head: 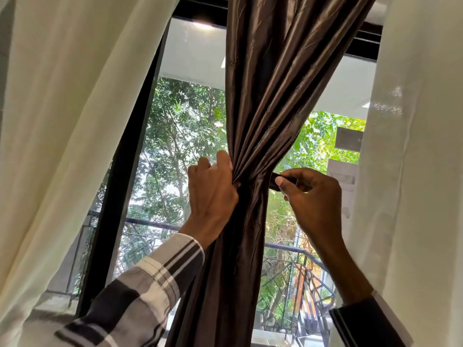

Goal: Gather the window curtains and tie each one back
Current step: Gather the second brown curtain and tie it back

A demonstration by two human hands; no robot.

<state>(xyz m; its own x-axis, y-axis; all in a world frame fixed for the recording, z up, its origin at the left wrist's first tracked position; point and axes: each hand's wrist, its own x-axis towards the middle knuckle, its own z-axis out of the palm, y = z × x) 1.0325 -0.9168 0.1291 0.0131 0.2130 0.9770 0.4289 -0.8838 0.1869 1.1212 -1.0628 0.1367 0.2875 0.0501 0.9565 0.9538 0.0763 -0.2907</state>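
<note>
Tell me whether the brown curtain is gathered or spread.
Gathered: the brown curtain is pinched to a narrow waist between the left hand and right hand.

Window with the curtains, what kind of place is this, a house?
Probably a room in a home, upstairs. A brown curtain hangs between cream sheers at a dark-framed window, and a balcony railing with trees lies outside.

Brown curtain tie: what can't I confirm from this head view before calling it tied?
- Tie strap: only a short dark end shows, pinched by the right hand; the rest is behind the brown curtain.
- Left hand: fingertips buried in the gathered folds.
- Any knot, or a wall hook: not visible.
- Curtain hem: cut off by the bottom edge.
</note>
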